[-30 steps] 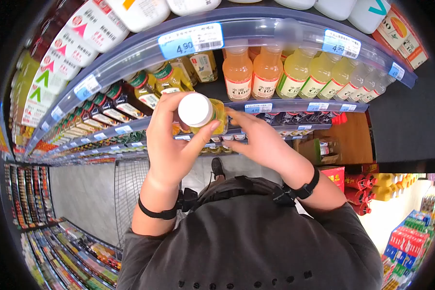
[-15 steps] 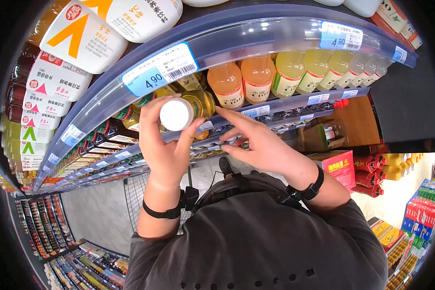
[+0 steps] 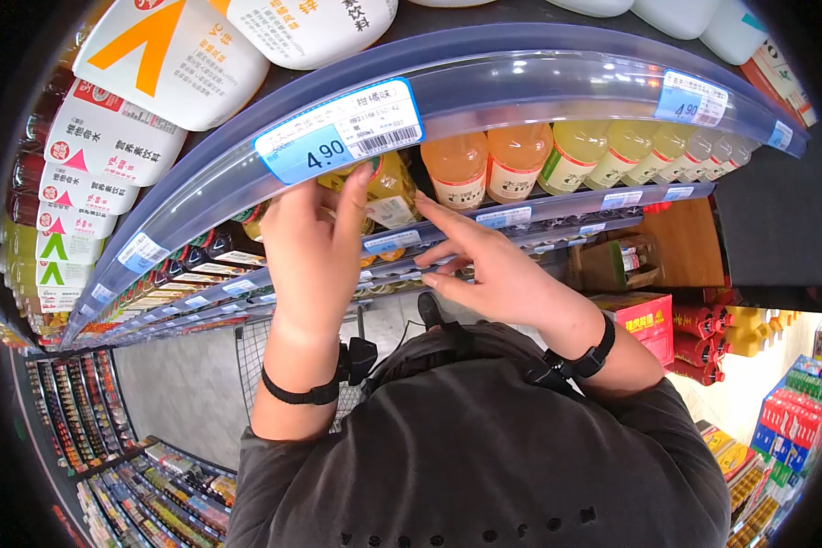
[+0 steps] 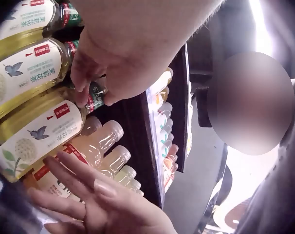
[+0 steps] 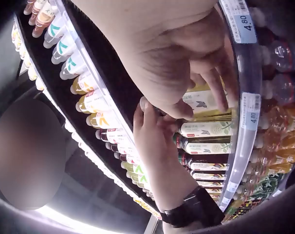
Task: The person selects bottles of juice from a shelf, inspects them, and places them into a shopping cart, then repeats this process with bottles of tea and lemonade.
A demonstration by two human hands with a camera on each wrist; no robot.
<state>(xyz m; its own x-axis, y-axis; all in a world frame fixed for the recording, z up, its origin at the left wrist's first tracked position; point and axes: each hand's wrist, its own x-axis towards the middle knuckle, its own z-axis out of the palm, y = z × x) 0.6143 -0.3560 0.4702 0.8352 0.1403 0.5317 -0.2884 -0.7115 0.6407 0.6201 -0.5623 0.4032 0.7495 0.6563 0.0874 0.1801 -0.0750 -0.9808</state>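
Note:
My left hand reaches under the upper shelf edge and grips the neck of a yellow tea bottle. In the left wrist view, the left hand's thumb and fingers pinch the neck of the bottle, which has a butterfly label; its cap is hidden there. My right hand is beside the bottle's lower end, fingers extended. The right wrist view shows the right hand with spread fingers over the bottle's label, and the left hand near its neck.
Orange bottles and pale green ones stand right of the held bottle. The upper shelf edge carries a price tag above my left hand. A wire cart is below, beside a red box.
The bottle has gone from out in front of the shelf to under the upper shelf edge, among the other bottles. My left hand has moved up with it; its white cap has gone out of sight.

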